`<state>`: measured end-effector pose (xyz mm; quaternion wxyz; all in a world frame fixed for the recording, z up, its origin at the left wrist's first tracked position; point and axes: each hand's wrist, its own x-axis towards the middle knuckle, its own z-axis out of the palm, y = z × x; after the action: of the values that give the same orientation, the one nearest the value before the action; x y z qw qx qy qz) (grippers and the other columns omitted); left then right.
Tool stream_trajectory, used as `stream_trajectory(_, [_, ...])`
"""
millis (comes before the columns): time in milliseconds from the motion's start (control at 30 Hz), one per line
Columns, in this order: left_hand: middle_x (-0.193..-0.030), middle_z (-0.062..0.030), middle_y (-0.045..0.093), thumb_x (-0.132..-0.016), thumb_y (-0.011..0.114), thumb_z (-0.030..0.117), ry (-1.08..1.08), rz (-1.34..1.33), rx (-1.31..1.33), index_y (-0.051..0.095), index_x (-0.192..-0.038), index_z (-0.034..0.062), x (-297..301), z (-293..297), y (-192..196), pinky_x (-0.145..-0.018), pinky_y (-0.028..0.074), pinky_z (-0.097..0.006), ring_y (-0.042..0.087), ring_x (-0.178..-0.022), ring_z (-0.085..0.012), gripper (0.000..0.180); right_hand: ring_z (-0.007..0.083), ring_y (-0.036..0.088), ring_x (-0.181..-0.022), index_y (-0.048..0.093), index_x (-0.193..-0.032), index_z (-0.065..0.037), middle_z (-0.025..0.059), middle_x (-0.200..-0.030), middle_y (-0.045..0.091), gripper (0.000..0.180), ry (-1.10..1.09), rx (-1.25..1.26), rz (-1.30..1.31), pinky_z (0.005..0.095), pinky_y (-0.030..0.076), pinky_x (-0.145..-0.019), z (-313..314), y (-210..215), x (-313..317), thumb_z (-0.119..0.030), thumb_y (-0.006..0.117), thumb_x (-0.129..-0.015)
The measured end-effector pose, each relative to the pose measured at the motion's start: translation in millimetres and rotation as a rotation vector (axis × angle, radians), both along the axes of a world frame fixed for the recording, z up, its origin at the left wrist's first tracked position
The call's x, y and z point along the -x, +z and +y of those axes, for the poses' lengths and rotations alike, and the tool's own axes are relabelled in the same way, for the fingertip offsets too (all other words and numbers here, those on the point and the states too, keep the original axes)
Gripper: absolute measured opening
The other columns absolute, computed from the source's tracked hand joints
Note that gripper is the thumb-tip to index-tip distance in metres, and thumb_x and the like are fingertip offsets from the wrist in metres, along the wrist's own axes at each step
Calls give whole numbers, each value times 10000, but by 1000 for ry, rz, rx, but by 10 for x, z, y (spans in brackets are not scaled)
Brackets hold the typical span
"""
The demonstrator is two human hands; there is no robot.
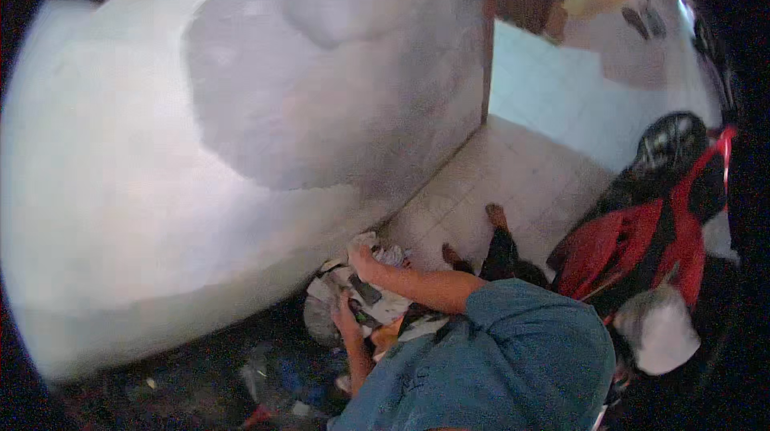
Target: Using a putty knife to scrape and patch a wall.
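A pale, dark-marked bundle that looks like a sack or bag [323, 303] is in front of me, at the foot of the wall. My right hand [361, 260] reaches across to its far edge, with fingers bent against the whitish material there. Nearer to me, my left hand [345, 317] lies against the bundle beside a dark patch; blur hides how its fingers are set. Crumpled whitish-grey material [391, 255] shows just right of my right hand. An orange piece [387, 338] lies between my forearms.
A big pale wall [120, 190] with a grey patch [265, 110] fills the left and middle. Two bare feet [496, 216] stand on the tiled floor [449, 182]. A red motorcycle [605, 250] with a whitish covered lump [659, 331] is at right. Dim clutter [265, 375] lies lower left.
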<state>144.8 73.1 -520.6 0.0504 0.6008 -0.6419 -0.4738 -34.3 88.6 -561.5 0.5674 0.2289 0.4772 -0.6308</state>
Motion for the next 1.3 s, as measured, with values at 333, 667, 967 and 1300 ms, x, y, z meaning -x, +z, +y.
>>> stream_trajectory(333, [-828,-13,624,-865,694,283,-75,584,62,642,-1116,-32,1522,1124,1620,-594,431,-258,539,-680,-93,406,141,609,-903,629,-1123,-35,32,-996,627,286,462,487,506,299,522,-755,1849,1713,1369,-264,521,-990])
stream_trajectory(667, [-771,-18,616,-915,641,268,-18,849,-414,651,-1029,2,2140,1802,1615,-588,436,-247,560,-657,-95,290,118,568,-729,643,-987,2,34,-849,632,294,209,438,788,264,457,-683,2538,1744,1540,-259,509,-991])
stream_trajectory(967, [-750,3,597,-868,697,350,177,763,-116,663,-929,-2,2322,2051,1603,-598,426,-258,524,-673,-73,359,147,581,-789,632,-973,9,59,-854,631,284,418,196,1359,293,467,-730,2643,1725,1700,-272,624,-930])
stream_trajectory(1300, [-686,1,585,-878,699,306,30,865,45,676,-956,-31,2423,1968,1950,-540,428,-263,505,-609,-62,347,173,631,-857,538,-1198,42,111,-997,631,418,736,409,717,311,512,-777,2807,2014,1592,-291,593,-951])
